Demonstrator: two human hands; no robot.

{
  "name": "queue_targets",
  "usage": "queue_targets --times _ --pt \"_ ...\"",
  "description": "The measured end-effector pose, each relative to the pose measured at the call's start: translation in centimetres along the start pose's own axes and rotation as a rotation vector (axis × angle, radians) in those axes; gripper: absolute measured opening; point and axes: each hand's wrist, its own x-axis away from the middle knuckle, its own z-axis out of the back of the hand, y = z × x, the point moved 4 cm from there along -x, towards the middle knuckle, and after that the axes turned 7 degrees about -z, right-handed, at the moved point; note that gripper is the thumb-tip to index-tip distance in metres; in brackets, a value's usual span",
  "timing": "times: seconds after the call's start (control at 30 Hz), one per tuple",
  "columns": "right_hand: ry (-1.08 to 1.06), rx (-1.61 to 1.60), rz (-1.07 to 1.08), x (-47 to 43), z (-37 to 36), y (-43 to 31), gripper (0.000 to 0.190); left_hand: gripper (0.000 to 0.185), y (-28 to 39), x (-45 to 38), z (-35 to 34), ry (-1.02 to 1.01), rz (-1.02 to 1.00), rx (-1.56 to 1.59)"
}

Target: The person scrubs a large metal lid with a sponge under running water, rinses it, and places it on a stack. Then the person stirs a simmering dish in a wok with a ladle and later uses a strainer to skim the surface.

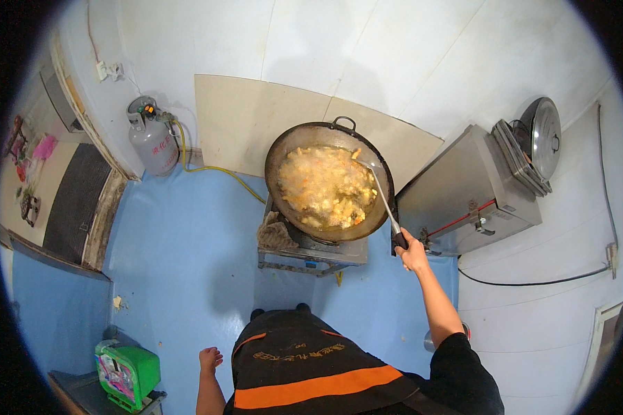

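My right hand [411, 252] grips the dark handle of a long metal cooking utensil [386, 201]. The utensil reaches over the right side of a large wok [316, 130], its head among the food and partly hidden, so its exact kind is unclear. Golden, battered-looking pieces [322, 181] bubble in oil across the wok, with steam or froth blurring them. Under the wok is a metal stove stand [342, 254]; a crumpled brown cloth [276, 232] lies at its front left. Down beside the apron [311, 358], my left hand [211, 358] hangs empty with loosely curled fingers.
A grey gas cylinder [156, 148] stands at the back left, its yellow hose [223, 170] running to the stove. To the right is a steel cabinet [462, 181] with trays and a lid [546, 132] on top. A green container [140, 371] sits at lower left.
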Motion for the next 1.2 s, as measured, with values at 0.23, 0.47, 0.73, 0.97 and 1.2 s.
queue_targets --times 0.23,0.47,0.73,0.97,1.2 --pt "-0.18 -0.523 -0.079 -7.9 -4.7 2.5 0.059 0.023 0.6 1.4 0.4 0.007 -0.023 0.04" --pt "-0.513 -0.854 -0.414 -8.1 -10.5 -0.5 0.026 0.022 0.7 2.8 -0.2 0.032 -0.006 0.067" --pt "-0.909 -1.115 -0.733 -2.1 -12.7 1.6 0.03 0.022 -1.0 4.2 -0.6 -0.031 0.028 -0.013" --pt "-1.321 -1.417 -0.818 3.4 -9.7 0.7 0.038 0.022 -3.1 1.3 1.2 -0.024 -0.011 0.122" --pt "-1.613 -1.99 -0.7 1.0 -14.0 -4.9 0.045 0.024 1.2 0.1 -1.0 -0.045 -0.035 -0.075"
